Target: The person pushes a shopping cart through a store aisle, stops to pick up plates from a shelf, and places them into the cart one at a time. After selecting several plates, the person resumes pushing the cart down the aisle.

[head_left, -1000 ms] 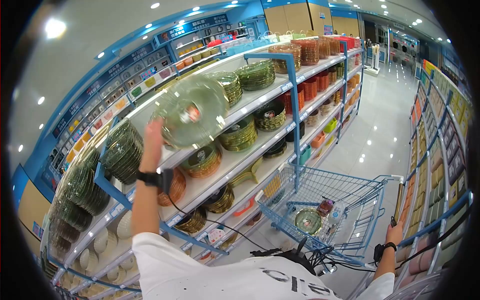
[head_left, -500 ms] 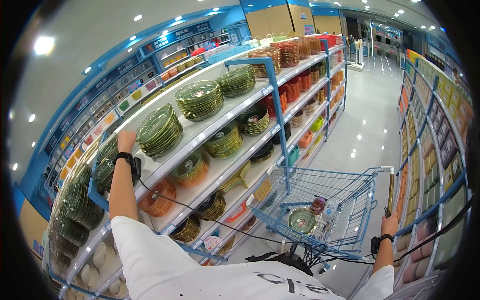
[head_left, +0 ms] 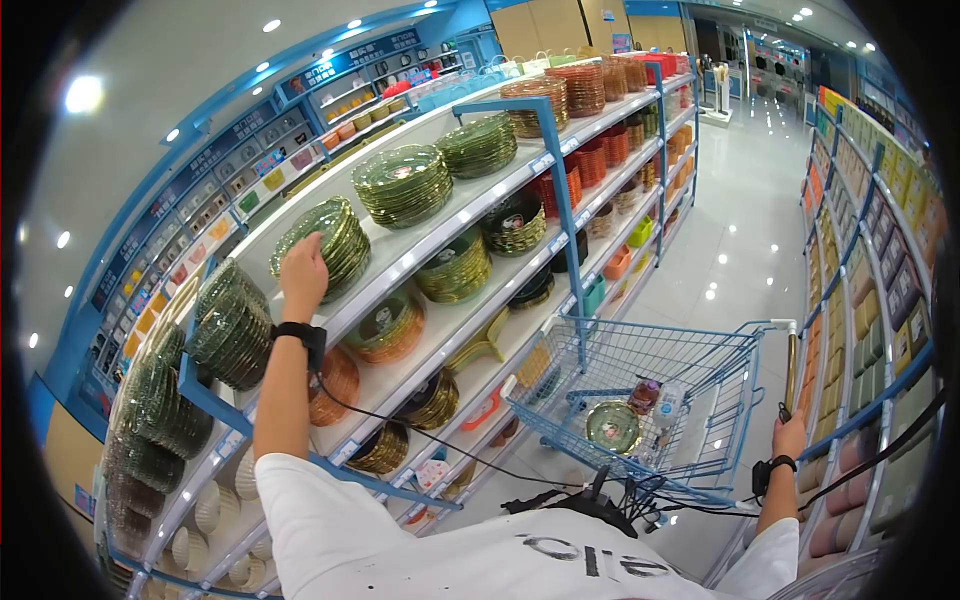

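My left hand (head_left: 303, 270) is at the near rim of a tilted stack of green, gold-edged plates (head_left: 343, 250) on the upper shelf. Its fingers look curled, and whatever their tips touch or hold is hidden. Another stack of green plates (head_left: 228, 325) leans beside my left wrist. To the right, my right hand (head_left: 789, 437) is closed round the handle (head_left: 792, 365) of a blue wire shopping cart (head_left: 690, 400). Inside the cart lie a green plate (head_left: 613, 427), a dark reddish packaged item (head_left: 644, 395) and a clear item with a blue-white label (head_left: 668, 406).
More green plates (head_left: 402, 180) and amber ones (head_left: 575, 90) line the shelf's far part. Bowls (head_left: 450, 265) fill the shelf below. A shelf of boxes (head_left: 885, 270) borders the right side. Black cables (head_left: 430, 430) run from my left wrist to a black bag (head_left: 580, 510).
My left hand has moved right, from beside the leftmost leaning plates to the neighbouring green stack. The right hand stays on the cart handle, and the view has shifted slightly.
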`<state>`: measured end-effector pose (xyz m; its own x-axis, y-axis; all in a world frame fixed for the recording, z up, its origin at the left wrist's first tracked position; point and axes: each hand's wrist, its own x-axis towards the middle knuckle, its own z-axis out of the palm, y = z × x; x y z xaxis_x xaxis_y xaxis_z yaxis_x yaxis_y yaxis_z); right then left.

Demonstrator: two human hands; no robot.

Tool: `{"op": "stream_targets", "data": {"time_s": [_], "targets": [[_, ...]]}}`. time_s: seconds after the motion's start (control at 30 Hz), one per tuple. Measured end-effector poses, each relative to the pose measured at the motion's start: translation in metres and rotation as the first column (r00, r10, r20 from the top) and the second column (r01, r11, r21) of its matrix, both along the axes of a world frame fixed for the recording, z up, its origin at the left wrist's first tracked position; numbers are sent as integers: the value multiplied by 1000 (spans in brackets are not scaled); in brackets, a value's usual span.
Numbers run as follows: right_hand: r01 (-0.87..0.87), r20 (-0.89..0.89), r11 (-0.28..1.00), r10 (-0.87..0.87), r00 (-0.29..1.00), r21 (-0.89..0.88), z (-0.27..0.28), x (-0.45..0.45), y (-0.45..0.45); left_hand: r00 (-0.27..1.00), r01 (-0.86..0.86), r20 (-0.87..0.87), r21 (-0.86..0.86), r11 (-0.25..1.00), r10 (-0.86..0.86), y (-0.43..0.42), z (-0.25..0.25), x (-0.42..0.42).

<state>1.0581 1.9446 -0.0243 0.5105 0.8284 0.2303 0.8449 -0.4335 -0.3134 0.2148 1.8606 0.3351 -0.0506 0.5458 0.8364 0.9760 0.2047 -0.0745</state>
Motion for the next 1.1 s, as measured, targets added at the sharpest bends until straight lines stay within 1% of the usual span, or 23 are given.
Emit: {"op": "stream_targets", "data": {"time_s": [0.03, 0.13, 0.2, 0.23, 0.27, 0.37, 0.43, 0.5, 0.63, 0.73, 0.87, 0.93, 1.03, 1.1], "targets": [[-3, 3, 1000, 3, 1000, 10, 3, -3, -2, 1000, -5, -14, -5, 1000, 5, -2, -3, -1], [14, 5, 1000, -14, 1000, -6, 5, -7, 0, 999, -12, -40, 67, 998, 15, 2, -10, 4], [27, 14, 999, -26, 1000, -32, 4, -3, -4, 999, -16, -44, 61, 998, 18, 7, -9, 0], [15, 21, 1000, -15, 1000, -15, 7, -6, -5, 998, -32, -45, 55, 998, 35, 5, -11, 1], [-1, 28, 1000, 1, 1000, 0, 8, -8, -5, 999, -10, -50, 57, 998, 13, 6, -11, 1], [3, 34, 1000, -3, 999, 4, 4, -6, -2, 997, -24, -73, 47, 999, 27, 8, -11, 3], [3, 29, 999, -2, 1000, -32, 4, -6, -2, 995, -36, -95, 41, 999, 40, 9, -15, -2], [0, 23, 1000, 0, 1000, 8, 5, -7, -3, 988, -90, -124, 40, 995, 94, 10, -17, -6], [-10, 14, 1000, 10, 1000, -11, 3, -4, -1, 979, -146, -139, 32, 989, 149, 12, -16, -9], [-6, 50, 999, 7, 999, -36, 1, -2, 1, 959, -209, -185, 53, 976, 215, 12, -16, -6], [-7, 30, 1000, 7, 1000, -22, 3, -2, 1, 954, -219, -199, 56, 974, 226, 12, -17, -8], [2, 7, 999, -2, 1000, -34, 8, -5, 0, 956, -249, -156, 30, 968, 250, 10, -14, -8], [-12, 28, 1000, 12, 1000, -14, 8, -5, 0, 942, -288, -171, 30, 957, 289, 6, -7, -8], [-9, 28, 1000, 10, 1000, -21, 8, -4, 1, 944, -278, -173, 35, 960, 280, 6, -6, -10]]}}
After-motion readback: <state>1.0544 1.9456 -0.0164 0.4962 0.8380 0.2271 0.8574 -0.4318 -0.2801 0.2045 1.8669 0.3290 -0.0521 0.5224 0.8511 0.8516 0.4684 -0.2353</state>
